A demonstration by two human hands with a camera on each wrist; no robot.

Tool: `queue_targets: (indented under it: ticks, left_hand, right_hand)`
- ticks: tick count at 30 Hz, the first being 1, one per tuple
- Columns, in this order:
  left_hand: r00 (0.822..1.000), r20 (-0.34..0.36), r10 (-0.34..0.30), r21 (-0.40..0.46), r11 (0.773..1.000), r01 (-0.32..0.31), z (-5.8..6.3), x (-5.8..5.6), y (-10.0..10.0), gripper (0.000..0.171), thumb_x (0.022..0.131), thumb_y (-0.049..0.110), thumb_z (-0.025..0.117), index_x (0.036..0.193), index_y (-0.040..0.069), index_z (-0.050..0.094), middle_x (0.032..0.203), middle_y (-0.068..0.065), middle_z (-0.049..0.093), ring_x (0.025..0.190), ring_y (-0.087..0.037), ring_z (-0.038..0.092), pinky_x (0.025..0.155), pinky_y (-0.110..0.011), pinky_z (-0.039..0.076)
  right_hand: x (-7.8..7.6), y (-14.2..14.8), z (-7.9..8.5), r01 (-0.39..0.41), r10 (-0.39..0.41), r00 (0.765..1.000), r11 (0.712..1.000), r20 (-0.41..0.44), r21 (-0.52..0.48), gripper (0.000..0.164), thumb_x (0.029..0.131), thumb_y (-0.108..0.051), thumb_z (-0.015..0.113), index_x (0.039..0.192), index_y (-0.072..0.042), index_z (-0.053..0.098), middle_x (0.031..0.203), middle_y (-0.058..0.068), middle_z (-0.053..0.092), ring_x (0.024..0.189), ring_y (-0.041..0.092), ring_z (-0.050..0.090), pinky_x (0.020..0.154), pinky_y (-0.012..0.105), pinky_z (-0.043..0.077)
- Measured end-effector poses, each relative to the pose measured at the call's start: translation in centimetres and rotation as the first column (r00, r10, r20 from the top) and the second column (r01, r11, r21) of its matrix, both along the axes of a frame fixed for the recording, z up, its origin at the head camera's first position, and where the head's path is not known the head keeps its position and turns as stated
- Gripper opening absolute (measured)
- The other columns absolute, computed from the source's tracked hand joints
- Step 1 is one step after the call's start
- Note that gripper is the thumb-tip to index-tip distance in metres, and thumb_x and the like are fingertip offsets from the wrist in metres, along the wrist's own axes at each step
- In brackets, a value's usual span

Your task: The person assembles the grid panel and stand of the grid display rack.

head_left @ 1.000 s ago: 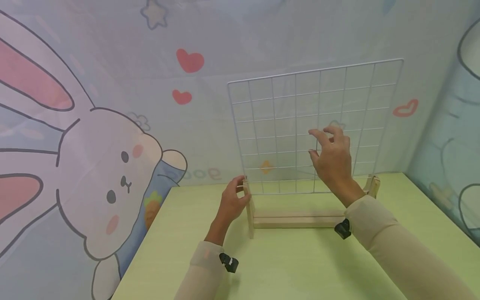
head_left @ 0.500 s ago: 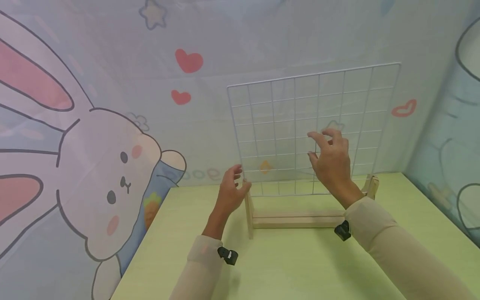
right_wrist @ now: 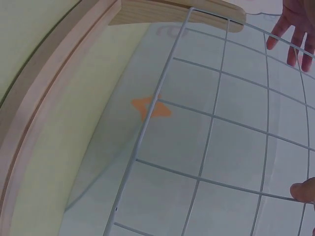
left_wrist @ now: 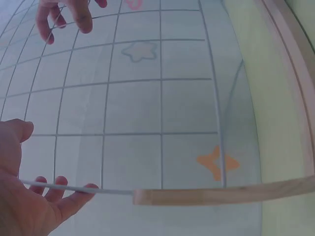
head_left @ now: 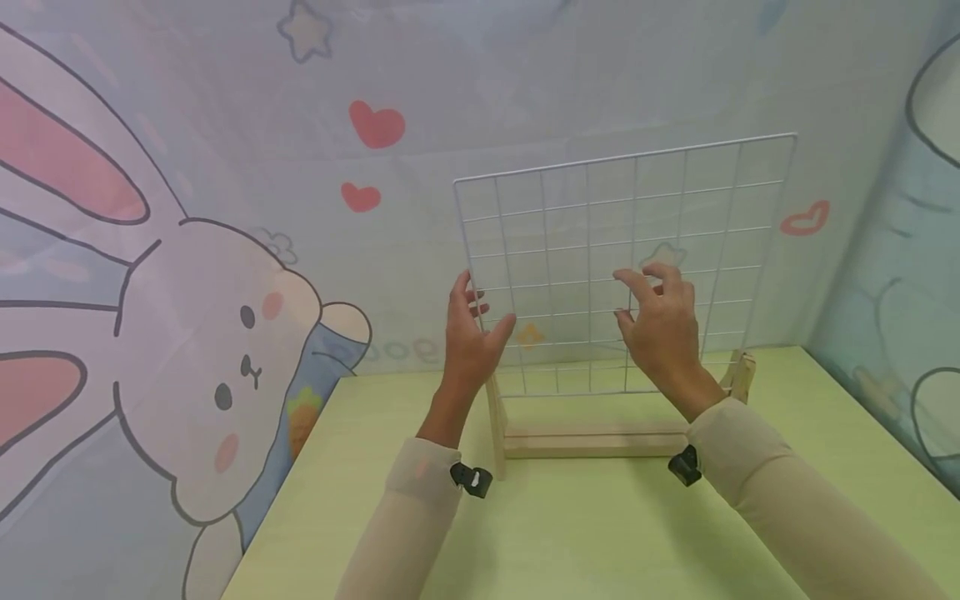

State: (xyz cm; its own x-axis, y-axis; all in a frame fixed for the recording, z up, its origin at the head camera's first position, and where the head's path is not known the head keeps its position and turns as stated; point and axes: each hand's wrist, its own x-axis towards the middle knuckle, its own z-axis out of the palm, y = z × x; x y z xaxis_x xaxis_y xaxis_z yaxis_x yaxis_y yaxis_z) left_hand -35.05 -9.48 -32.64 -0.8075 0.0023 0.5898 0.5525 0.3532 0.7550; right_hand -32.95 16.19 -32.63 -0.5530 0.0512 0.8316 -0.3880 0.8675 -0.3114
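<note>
A white wire grid panel [head_left: 551, 250] stands nearly upright, its lower left side against a leg [head_left: 495, 425] of a light wooden stand. In the head view my right hand [head_left: 663, 329] holds the mesh right of its middle, fingers curled and thumb at the wires. The thumb tip [right_wrist: 301, 191] lies at a wire in the right wrist view. My left hand [head_left: 472, 342] is at the panel's left edge, with fingers behind the side wire and the thumb spread in front. From the left wrist, its fingertips [left_wrist: 88, 189] overlap that wire, just past the wooden leg's end [left_wrist: 147, 197].
The stand's lower bar [head_left: 592, 442] runs across a pale green table [head_left: 592, 525]. Its right leg [head_left: 742, 375] is partly hidden by my right forearm. A cloth backdrop [head_left: 405, 250] with a rabbit and hearts hangs behind; another printed cloth [head_left: 885, 317] is on the right.
My left hand has left the top of the stand's left leg and moved up to the panel's side wire. The panel's top edge has dropped slightly, and my right hand has gone down with it.
</note>
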Motion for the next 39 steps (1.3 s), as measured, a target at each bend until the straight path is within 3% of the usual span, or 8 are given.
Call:
queue_targets:
  ticks: [9,21,29,39]
  left_hand:
    - [0.998,-0.026,0.059,0.025,0.998,-0.058,1.4,-0.4,1.8,0.097,0.087,0.018,0.075,0.162,0.021,0.014,0.138,-0.013,0.053,0.119,-0.032,0.062,0.094,-0.049,0.057]
    - [0.988,-0.015,0.152,0.025,0.988,-0.151,1.7,-0.6,3.1,0.102,0.086,0.012,0.076,0.163,0.026,0.010,0.132,-0.015,0.059,0.109,-0.036,0.068,0.084,-0.046,0.060]
    - [0.985,-0.015,0.174,0.039,0.984,-0.173,1.7,-0.8,3.3,0.101,0.084,0.009,0.075,0.163,0.027,0.014,0.128,-0.015,0.057,0.101,-0.036,0.070,0.079,-0.043,0.061]
    - [0.977,-0.028,0.213,0.021,0.977,-0.213,1.8,-1.4,3.8,0.101,0.084,0.010,0.075,0.163,0.030,0.015,0.114,-0.019,0.053,0.082,-0.022,0.068,0.073,-0.033,0.059]
  right_hand:
    - [0.1,0.1,0.1,0.008,-0.008,1.000,1.000,-0.008,0.014,0.049,0.086,-0.006,0.079,0.132,-0.014,0.062,0.133,0.022,0.052,0.102,0.043,0.054,0.077,0.056,0.055]
    - [0.0,0.2,0.0,-0.002,0.002,1.000,1.000,-0.003,-0.006,0.050,0.086,-0.004,0.078,0.132,-0.015,0.062,0.133,0.022,0.052,0.104,0.044,0.054,0.076,0.057,0.056]
    - [-0.5,0.5,-0.1,-0.006,0.006,1.000,1.000,0.007,-0.009,0.049,0.086,-0.004,0.077,0.132,-0.015,0.062,0.134,0.022,0.051,0.104,0.044,0.054,0.076,0.057,0.056]
    - [-1.4,1.1,-0.1,-0.017,0.017,1.000,1.000,0.001,-0.010,0.049,0.087,-0.005,0.077,0.132,-0.015,0.063,0.133,0.021,0.052,0.104,0.043,0.054,0.074,0.057,0.057]
